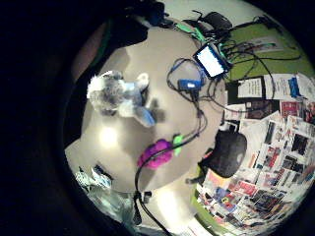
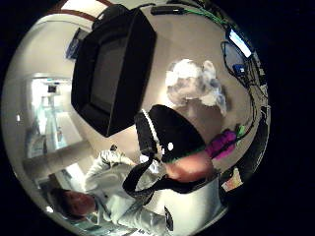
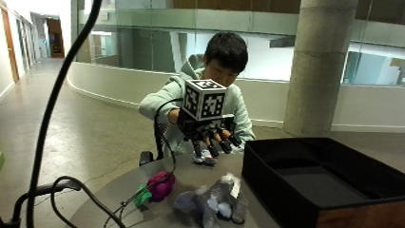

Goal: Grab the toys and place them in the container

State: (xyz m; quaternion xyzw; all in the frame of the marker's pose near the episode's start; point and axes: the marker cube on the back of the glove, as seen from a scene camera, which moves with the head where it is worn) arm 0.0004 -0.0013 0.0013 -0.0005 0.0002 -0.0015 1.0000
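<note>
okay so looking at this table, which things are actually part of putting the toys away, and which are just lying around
Part of the job:
grey plush toy
purple toy
black container
gloved right hand, raised above the table, fingers hanging down, holding nothing

Just lying about:
small lit screen
blue device
black cables
printed papers

A large public or institutional building's hallway: a thick concrete column (image 3: 319,66), glass railings (image 3: 158,42), a long polished corridor floor (image 3: 76,118).
</note>
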